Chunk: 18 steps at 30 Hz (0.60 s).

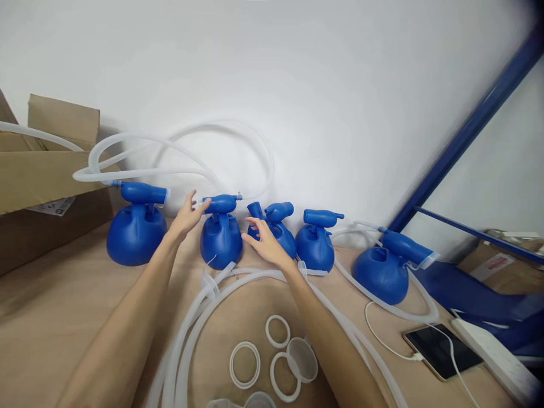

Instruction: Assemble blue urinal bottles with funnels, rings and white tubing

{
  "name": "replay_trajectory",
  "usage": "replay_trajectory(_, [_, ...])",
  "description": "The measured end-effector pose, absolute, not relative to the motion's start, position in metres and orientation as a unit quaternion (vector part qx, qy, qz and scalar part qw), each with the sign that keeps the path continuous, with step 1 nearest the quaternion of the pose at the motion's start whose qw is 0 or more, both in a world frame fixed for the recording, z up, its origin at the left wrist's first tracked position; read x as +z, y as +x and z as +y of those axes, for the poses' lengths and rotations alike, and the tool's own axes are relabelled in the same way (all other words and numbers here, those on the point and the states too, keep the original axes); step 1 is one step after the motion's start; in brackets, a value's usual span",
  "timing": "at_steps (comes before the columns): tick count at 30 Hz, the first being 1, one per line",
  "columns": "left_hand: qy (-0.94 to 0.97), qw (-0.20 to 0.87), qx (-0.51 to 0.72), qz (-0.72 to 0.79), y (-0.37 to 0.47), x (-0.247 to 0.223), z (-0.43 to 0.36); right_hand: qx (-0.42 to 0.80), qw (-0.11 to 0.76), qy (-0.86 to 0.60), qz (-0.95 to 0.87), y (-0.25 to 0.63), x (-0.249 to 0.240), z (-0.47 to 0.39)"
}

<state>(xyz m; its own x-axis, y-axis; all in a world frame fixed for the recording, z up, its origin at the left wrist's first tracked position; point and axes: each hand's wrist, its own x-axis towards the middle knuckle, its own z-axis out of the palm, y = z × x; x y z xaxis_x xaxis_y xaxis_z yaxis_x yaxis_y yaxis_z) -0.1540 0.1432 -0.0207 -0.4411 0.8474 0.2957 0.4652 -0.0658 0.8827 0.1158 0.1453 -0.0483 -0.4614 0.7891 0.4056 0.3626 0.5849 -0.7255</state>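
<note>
Several blue plastic urinal bottles stand in a row along the wall. My left hand (189,216) is at the mouth of the second bottle (221,241) from the left, its thumb over the neck's end and its fingers apart. Whether the thumb touches the neck, I cannot tell. A clear tube joins the far end of that neck. My right hand (264,241) is open between this bottle and the third bottle (284,233), partly hiding the third one. It holds nothing. Coiled clear tubing (187,334) lies on the table below my hands.
White rings (245,364) and a clear round cap (302,360) lie near the front. Left is a cardboard box (55,175) beside another bottle (136,235). Rightward are two more bottles (315,249), a phone (442,348) on a cable, a white power strip (488,351) and a blue metal frame (463,136).
</note>
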Motion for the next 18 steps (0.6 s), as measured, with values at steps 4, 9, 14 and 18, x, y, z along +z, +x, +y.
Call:
replay_trajectory(4, [0.492, 0.248, 0.571, 0.609, -0.144, -0.030, 0.151, 0.313, 0.378, -0.358, -0.794, 0.116, -0.048, 0.147])
replay_trajectory(9, [0.496, 0.259, 0.565, 0.607, -0.148, -0.021, 0.148, 0.400, 0.397, -0.381, -0.733, 0.098, -0.048, 0.158])
replay_trajectory(14, [0.490, 0.229, 0.524, 0.658, -0.150, -0.013, 0.150, 0.466, 0.469, -0.428, -0.617, 0.043, -0.041, 0.179])
replay_trajectory(18, [0.502, 0.176, 0.477, 0.700, -0.146, -0.014, 0.151, 0.467, 0.534, -0.441, -0.549, -0.002, -0.034, 0.192])
